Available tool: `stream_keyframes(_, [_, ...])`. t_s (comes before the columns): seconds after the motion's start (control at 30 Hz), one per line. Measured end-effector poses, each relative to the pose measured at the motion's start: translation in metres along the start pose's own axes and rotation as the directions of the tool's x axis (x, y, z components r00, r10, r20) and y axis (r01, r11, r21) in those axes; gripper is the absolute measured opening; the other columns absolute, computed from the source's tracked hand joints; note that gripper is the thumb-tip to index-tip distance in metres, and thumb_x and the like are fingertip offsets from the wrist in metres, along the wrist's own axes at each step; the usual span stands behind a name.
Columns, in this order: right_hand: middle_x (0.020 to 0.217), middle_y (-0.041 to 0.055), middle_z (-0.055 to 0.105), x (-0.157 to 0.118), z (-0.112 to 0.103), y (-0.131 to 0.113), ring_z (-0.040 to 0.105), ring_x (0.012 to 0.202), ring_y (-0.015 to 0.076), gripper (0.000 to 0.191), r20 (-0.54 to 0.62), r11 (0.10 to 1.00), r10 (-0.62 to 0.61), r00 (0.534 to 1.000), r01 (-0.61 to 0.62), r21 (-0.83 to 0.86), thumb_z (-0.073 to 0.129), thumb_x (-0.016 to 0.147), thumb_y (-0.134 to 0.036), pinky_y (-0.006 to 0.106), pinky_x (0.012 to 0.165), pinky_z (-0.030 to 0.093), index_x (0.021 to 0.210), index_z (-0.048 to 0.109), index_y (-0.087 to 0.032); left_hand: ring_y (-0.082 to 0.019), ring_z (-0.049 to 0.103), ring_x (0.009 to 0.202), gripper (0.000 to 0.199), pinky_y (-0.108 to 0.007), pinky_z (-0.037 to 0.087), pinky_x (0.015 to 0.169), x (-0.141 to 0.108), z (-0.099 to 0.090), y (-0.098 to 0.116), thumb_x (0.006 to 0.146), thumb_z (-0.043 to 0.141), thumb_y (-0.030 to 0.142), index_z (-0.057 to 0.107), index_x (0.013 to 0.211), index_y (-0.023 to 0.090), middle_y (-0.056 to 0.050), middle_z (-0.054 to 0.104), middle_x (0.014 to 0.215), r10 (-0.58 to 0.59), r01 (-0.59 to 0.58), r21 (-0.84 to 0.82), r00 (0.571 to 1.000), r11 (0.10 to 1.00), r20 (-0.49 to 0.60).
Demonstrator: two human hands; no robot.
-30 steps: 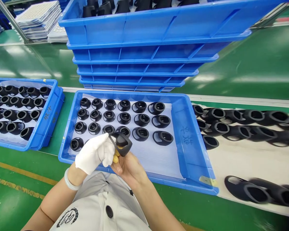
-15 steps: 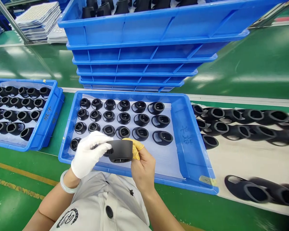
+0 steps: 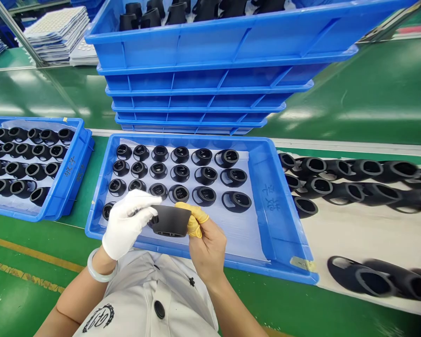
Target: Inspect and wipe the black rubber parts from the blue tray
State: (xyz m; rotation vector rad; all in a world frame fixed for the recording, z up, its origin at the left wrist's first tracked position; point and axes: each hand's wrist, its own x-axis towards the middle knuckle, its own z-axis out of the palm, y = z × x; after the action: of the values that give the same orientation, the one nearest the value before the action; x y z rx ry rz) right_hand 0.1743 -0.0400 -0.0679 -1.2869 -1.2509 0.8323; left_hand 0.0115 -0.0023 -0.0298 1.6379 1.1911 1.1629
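Between my two hands, over the near side of a blue tray (image 3: 287, 224), is a matte black hollow part (image 3: 171, 221). My left hand (image 3: 126, 224), in a white glove, grips its left end between thumb and fingers. Yellow finger cots cover fingertips of my right hand (image 3: 206, 238), which pinches the right end. Similar black parts (image 3: 180, 173) stand in rows on white paper in the tray, their dark openings facing up. The exact kind of part cannot be told.
Behind the tray rises a stack of blue trays (image 3: 210, 47), the top one holding black parts. Another filled tray (image 3: 70, 173) sits on the left. More black parts (image 3: 315, 186) lie on a pale surface at right. Stacked white sheets (image 3: 56, 32) stand at the back left.
The black part has tilted and turned slightly in my hands and shifted a little left. Both hands keep hold of it, and the parts in the tray stay put.
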Motion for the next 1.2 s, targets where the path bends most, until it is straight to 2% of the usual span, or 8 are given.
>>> stream_keyframes(0.27, [0.085, 0.0038, 0.068, 0.003, 0.001, 0.002, 0.059, 0.070, 0.0168, 0.027, 0.025, 0.998, 0.059, 0.998, -0.059, 0.028, 0.043, 0.093, -0.027, 0.028, 0.062, 0.047, 0.100, 0.069, -0.021, -0.017, 0.060, 0.075, 0.030, -0.029, 0.050, 0.070, 0.000, -0.005, 0.003, 0.085, 0.057, 0.021, 0.069, 0.112, 0.026, -0.005, 0.069, 0.083, 0.092, -0.115, 0.104, 0.974, 0.988, 0.205])
stream_keyframes(0.53, [0.076, 0.0035, 0.064, 0.003, -0.003, 0.001, 0.055, 0.064, 0.0166, 0.026, 0.020, 0.996, 0.081, 0.997, -0.082, 0.041, 0.048, 0.093, -0.036, 0.029, 0.059, 0.045, 0.094, 0.069, -0.021, -0.017, 0.061, 0.077, 0.012, -0.028, 0.050, 0.071, -0.003, -0.003, 0.000, 0.077, 0.067, 0.024, 0.073, 0.086, 0.020, -0.005, 0.067, 0.083, -0.131, 0.143, -0.084, 0.982, 0.986, 0.137])
stream_keyframes(0.63, [0.073, 0.0023, 0.064, 0.002, -0.004, -0.003, 0.058, 0.065, 0.0171, 0.022, 0.063, 0.979, 0.110, 0.992, -0.120, 0.164, 0.055, 0.090, -0.038, 0.030, 0.061, 0.047, 0.086, 0.069, -0.022, -0.017, 0.062, 0.081, 0.013, -0.027, 0.051, 0.074, -0.001, -0.002, -0.001, 0.077, 0.067, 0.026, 0.072, 0.087, 0.020, -0.005, 0.069, 0.089, -0.260, 0.268, -0.148, 0.963, 0.952, 0.066])
stream_keyframes(0.77, [0.070, -0.0003, 0.065, 0.000, -0.002, -0.013, 0.062, 0.052, 0.0166, 0.022, 0.361, 0.771, 0.208, 0.909, -0.380, 0.512, 0.061, 0.086, -0.044, 0.035, 0.062, 0.051, 0.088, 0.063, -0.022, -0.021, 0.064, 0.084, 0.028, -0.030, 0.052, 0.075, 0.006, 0.003, -0.006, 0.072, 0.068, 0.040, 0.071, 0.088, 0.017, -0.007, 0.071, 0.092, -0.379, 0.400, -0.290, 0.917, 0.870, 0.127])
stream_keyframes(0.83, [0.068, -0.0015, 0.065, 0.001, 0.000, -0.020, 0.061, 0.045, 0.0161, 0.026, 0.423, 0.670, 0.255, 0.869, -0.475, 0.571, 0.064, 0.083, -0.046, 0.034, 0.058, 0.051, 0.083, 0.060, -0.021, -0.021, 0.064, 0.077, 0.029, -0.031, 0.052, 0.071, 0.008, 0.007, -0.011, 0.068, 0.070, 0.042, 0.071, 0.083, 0.017, -0.007, 0.070, 0.085, -0.386, 0.430, -0.350, 0.902, 0.832, 0.193])
stream_keyframes(1.0, [0.058, -0.0013, 0.064, 0.004, 0.003, -0.033, 0.061, 0.043, 0.0155, 0.033, 0.407, 0.607, 0.364, 0.838, -0.545, 0.578, 0.068, 0.079, -0.048, 0.031, 0.056, 0.051, 0.069, 0.056, -0.018, -0.011, 0.048, 0.043, 0.022, -0.024, 0.038, 0.042, 0.001, 0.017, -0.023, 0.076, 0.063, 0.036, 0.063, 0.066, 0.017, -0.001, 0.057, 0.052, -0.485, 0.634, -0.381, 0.767, 0.673, 0.421])
stream_keyframes(1.1, [0.052, 0.0003, 0.064, 0.005, 0.002, -0.035, 0.060, 0.044, 0.0159, 0.033, 0.432, 0.568, 0.387, 0.815, -0.580, 0.585, 0.065, 0.080, -0.049, 0.029, 0.053, 0.050, 0.071, 0.058, -0.018, -0.010, 0.042, 0.037, 0.022, -0.022, 0.031, 0.037, -0.005, 0.021, -0.028, 0.078, 0.061, 0.035, 0.062, 0.069, 0.015, 0.001, 0.050, 0.045, -0.536, 0.731, -0.405, 0.680, 0.549, 0.501])
stream_keyframes(1.2, [0.050, 0.0022, 0.063, 0.007, 0.000, -0.037, 0.058, 0.044, 0.0151, 0.035, 0.429, 0.533, 0.442, 0.788, -0.615, 0.581, 0.065, 0.080, -0.051, 0.026, 0.049, 0.048, 0.073, 0.061, -0.017, -0.010, 0.042, 0.038, 0.021, -0.021, 0.029, 0.036, -0.006, 0.022, -0.030, 0.076, 0.063, 0.033, 0.060, 0.067, 0.014, 0.002, 0.048, 0.045, -0.588, 0.816, -0.467, 0.573, 0.342, 0.570])
